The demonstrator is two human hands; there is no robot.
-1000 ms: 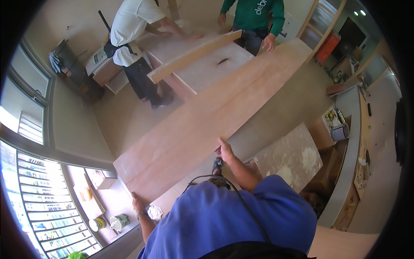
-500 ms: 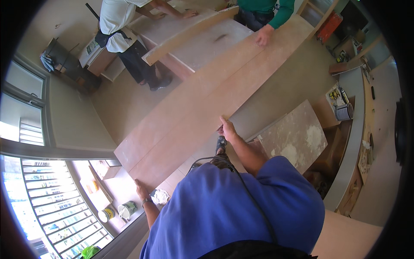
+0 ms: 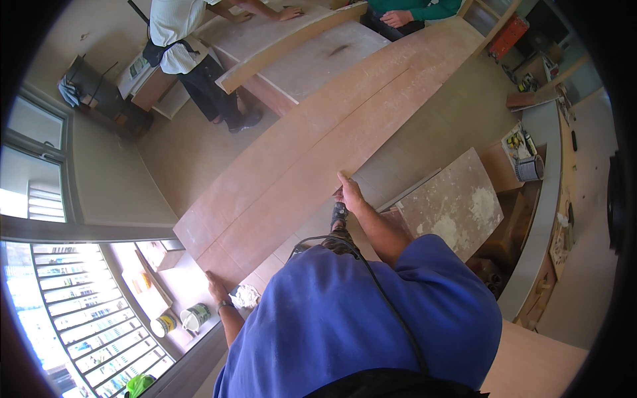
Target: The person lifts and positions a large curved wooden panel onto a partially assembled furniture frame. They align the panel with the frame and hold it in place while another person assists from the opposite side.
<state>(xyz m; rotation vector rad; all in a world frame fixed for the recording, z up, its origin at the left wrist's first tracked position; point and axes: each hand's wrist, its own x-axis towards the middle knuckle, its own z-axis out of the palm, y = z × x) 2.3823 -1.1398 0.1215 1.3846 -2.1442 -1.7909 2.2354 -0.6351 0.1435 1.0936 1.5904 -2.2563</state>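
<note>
A long, pale brown wooden panel with a line running along its length stretches from near my left side to the far right. My left hand grips its near left end, the fingers partly hidden by the board. Along the near long edge, my right hand is closed round the panel, thumb on top and fingers underneath. At the far side a person in a green sleeve keeps a hand close to the body, off the panel.
Beyond the panel, a person in a white shirt leans over a worktable edged by a wooden strip. A stained board lies to my right, near a tool-strewn counter. Paint cans stand by the window at left.
The person in green has taken the hand off the panel and drawn it back. The panel's near end has shifted slightly left; my hands keep their hold on it.
</note>
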